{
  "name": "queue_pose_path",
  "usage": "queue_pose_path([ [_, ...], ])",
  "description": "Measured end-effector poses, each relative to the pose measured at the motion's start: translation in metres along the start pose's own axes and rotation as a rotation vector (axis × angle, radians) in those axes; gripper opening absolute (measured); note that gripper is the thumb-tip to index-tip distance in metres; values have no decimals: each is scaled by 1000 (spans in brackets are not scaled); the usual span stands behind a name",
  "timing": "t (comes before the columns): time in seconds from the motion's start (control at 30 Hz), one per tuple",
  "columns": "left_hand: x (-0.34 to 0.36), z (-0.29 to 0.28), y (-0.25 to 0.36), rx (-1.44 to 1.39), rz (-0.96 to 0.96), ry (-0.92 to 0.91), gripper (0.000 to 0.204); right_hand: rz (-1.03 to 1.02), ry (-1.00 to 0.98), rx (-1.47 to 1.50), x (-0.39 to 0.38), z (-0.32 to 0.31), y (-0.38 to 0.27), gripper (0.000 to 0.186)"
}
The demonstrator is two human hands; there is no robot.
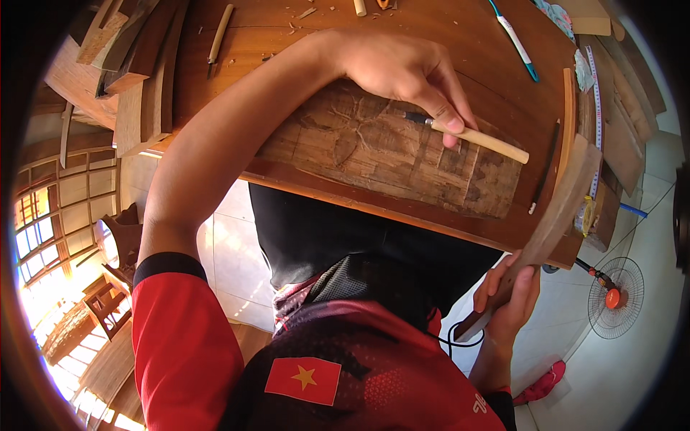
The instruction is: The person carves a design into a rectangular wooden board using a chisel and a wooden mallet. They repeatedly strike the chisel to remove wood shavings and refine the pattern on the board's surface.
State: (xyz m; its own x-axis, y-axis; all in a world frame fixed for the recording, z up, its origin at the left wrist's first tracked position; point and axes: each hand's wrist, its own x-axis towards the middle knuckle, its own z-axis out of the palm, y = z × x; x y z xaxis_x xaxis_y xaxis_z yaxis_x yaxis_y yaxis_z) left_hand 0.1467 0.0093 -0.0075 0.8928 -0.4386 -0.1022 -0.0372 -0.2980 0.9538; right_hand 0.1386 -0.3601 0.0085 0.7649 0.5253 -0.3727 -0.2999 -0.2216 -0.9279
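Note:
Over the table, my left hand (417,82) grips a carving tool (496,142) by its pale wooden handle, with the dark metal end pointing left, above a carved wooden plank (338,144). The plank has raised shapes and lines and lies flat along the near side of the table. At the lower right, beside the table edge, my right hand (509,298) is closed round a long, narrow piece of brown wood (557,208), which slants up past the table's right corner.
Wooden table (237,72) bears a chisel (217,43), a white-teal pen-like tool (514,39), a thin dark rod (545,165), shavings. Boards pile at left (144,108) and right (622,129), with a tape measure (586,215). A fan (612,298) stands right; chairs (108,309) at lower left.

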Motion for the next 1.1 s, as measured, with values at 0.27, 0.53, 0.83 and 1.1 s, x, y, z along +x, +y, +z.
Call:
queue_pose_path([
  [0.27, 1, -3, -4, -21, -37, -39, 37, 101, -106, -54, -1, -1, 4, 30],
  [0.53, 2, -5, -7, -8, -17, -43, 37, -16, 60, 102, -6, 9, 10, 33],
  [0.83, -1, -3, -5, -25, -43, -17, 33, 15, -27, -38, -3, 9, 10, 30],
  [1.1, -2, -3, -7, -2, -12, 3, 30, -42, 4, 1, -3, 22, 11, 31],
])
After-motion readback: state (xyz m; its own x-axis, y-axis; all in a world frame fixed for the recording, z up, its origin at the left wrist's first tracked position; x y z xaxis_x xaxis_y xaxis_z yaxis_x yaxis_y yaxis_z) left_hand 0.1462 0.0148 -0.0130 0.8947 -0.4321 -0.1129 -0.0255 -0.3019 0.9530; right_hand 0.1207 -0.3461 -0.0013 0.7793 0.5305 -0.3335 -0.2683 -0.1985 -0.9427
